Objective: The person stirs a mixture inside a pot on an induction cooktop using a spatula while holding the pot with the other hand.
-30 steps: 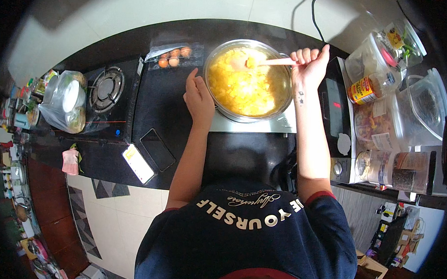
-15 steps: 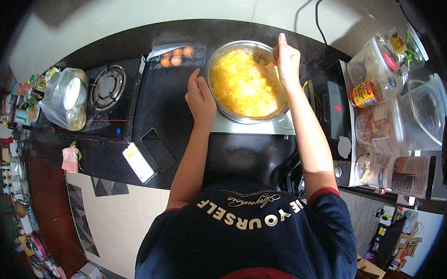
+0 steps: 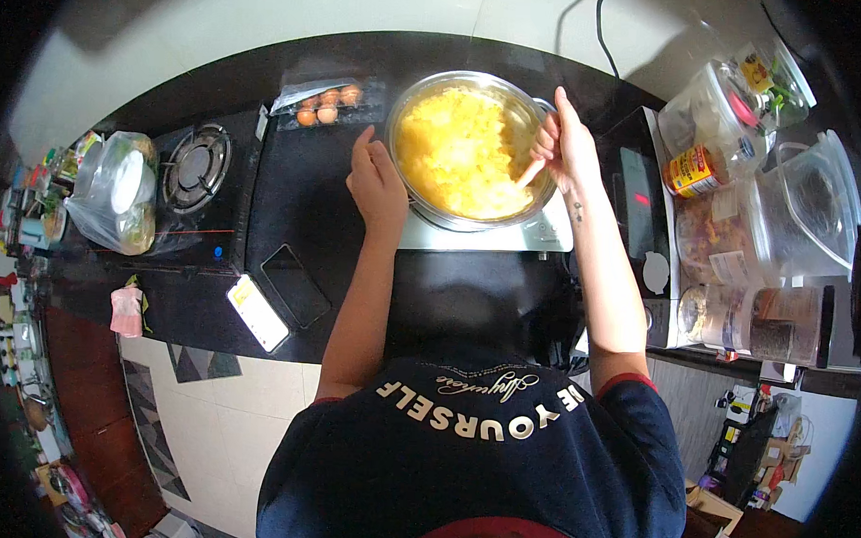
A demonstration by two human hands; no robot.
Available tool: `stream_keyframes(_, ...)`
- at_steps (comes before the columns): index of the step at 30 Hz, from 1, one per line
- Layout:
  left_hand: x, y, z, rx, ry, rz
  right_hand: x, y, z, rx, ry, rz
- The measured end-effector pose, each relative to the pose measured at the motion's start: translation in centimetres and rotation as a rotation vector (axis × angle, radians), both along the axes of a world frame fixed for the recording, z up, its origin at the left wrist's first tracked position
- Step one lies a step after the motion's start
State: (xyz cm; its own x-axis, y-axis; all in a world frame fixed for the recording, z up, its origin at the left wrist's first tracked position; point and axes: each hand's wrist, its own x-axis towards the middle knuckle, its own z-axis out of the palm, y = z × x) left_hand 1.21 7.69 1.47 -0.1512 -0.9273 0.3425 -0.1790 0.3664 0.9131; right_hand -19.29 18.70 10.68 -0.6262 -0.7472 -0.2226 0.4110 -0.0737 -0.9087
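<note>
A wide silver pan (image 3: 422, 204) full of yellow, lumpy food (image 3: 459, 142) sits on a white countertop cooker (image 3: 546, 226). My right hand (image 3: 569, 152) grips a light wooden stirring utensil (image 3: 529, 174) above the pan's right side; its head is buried in the food. One loop handle (image 3: 544, 104) of the pan shows at the upper right. At the left rim, my left hand (image 3: 378, 187) is closed against the pan, thumb and forefinger pointing away from me. It seems to cover the pan's other handle, which is hidden.
Eggs in a clear pack (image 3: 328, 104) lie left of the pan. Farther left are a gas burner (image 3: 197, 169) and a full plastic bag (image 3: 120, 187). A white-screened phone (image 3: 257, 312) lies near the front edge. Right stand a black appliance (image 3: 634, 205), a jar (image 3: 695, 171) and clear tubs (image 3: 812, 211).
My right hand has moved nearer to me along the pan's right side, bringing the utensil to the lower right of the food. My left hand stays at the left rim. The whole view has shifted slightly.
</note>
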Motion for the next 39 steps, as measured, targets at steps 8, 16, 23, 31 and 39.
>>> stream_keyframes(8, -0.1, -0.1, -0.2, -0.052, -0.040, 0.042, 2.4, -0.8, -2.0, -0.132, -0.340, -0.032)
stream_keyframes(16, 0.1, 0.3, 0.6, 0.040, -0.030, -0.008, 2.9, -2.8, -3.7, -0.497, -0.506, -0.397)
stream_keyframes(23, 0.2, 0.0, 0.1, -0.011, -0.024, -0.004, -0.3, -3.1, -0.1, -0.681, -0.089, -0.444)
stream_keyframes(31, 0.1, 0.1, 0.3, 0.015, -0.020, -0.013, 0.6, -6.0, -1.4, -0.456, 0.282, -0.245)
stream_keyframes(39, 0.2, -0.3, -0.8, -0.074, -0.055, 0.039, 2.5, -4.2, -2.1, -0.248, 0.157, -0.042)
